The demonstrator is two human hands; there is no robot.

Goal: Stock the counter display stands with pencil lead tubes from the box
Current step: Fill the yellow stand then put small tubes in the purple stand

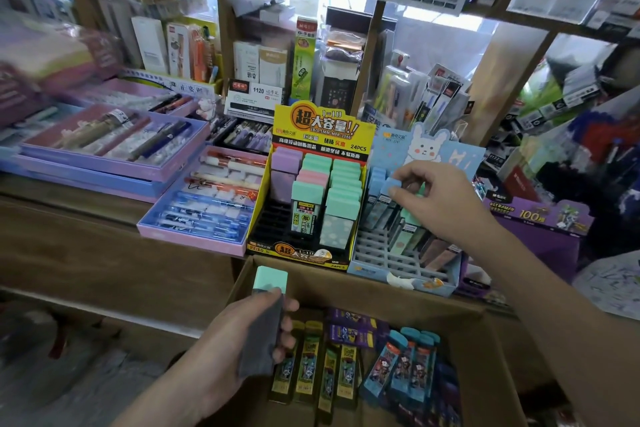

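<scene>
Your left grip [242, 340] is clamped on a cap-up mint-capped tube [270, 281], yellow stand [322, 125] dead ahead; right grip [440, 198] pinches a blue-capped tube [392, 186] at the blue stand [379, 255].

We see daylight glaring in behind the shelves [367, 55]. Our left edge smears with blur, and the corners bend.

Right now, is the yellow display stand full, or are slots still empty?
Partly full: the yellow display stand shows bare black slots at its front left, while pastel-capped tubes stand behind and beside them.
</scene>
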